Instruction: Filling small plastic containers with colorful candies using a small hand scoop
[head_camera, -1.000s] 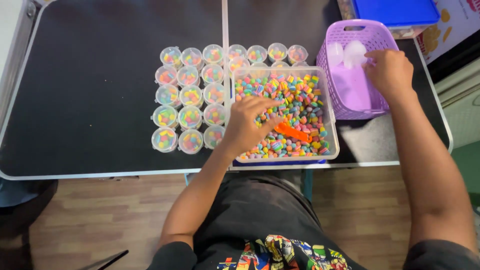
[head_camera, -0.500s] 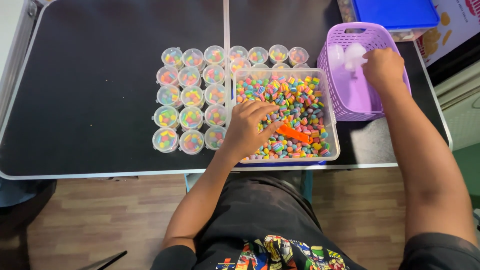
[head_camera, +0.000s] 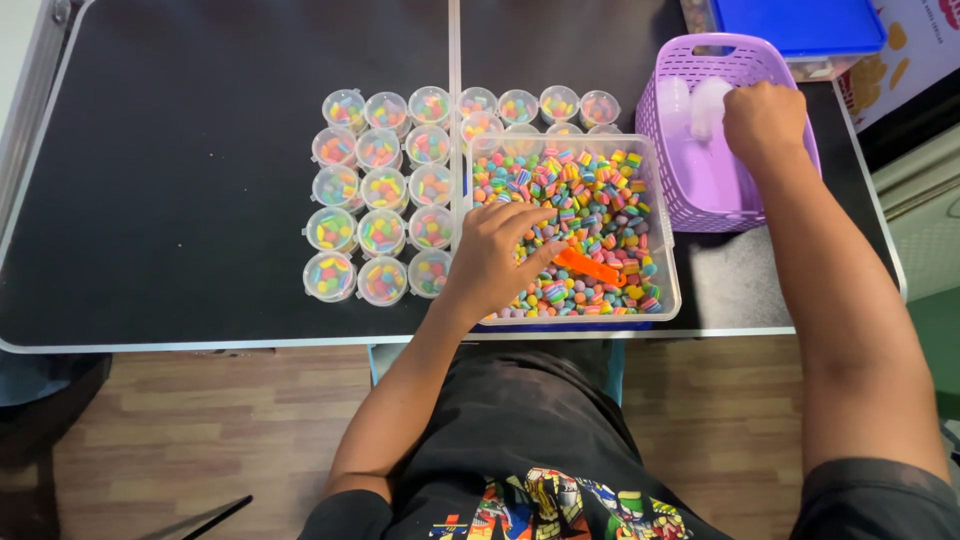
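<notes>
A: Fingers (head_camera: 530, 222) of the left hand (head_camera: 495, 255) spread flat over the coloured candies (head_camera: 590, 205) in the clear tub (head_camera: 668, 250), holding nothing.

B: Right hand (head_camera: 765, 120)?

A: Curled inside the purple basket (head_camera: 745, 55), seemingly pinching an empty clear cup (head_camera: 708, 105) (grip partly hidden, cannot tell for sure).

B: Step?

A: Likely fetching a cup to fill; filled cups (head_camera: 380, 190) stand left of the tub. The orange scoop (head_camera: 588, 265) lies by the left fingertips, so next probably needs a grasp there.

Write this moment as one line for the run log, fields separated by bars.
left hand: in clear tray of rainbow candies | right hand: inside purple basket | small filled cups: left of tray | orange scoop: on candies
</notes>
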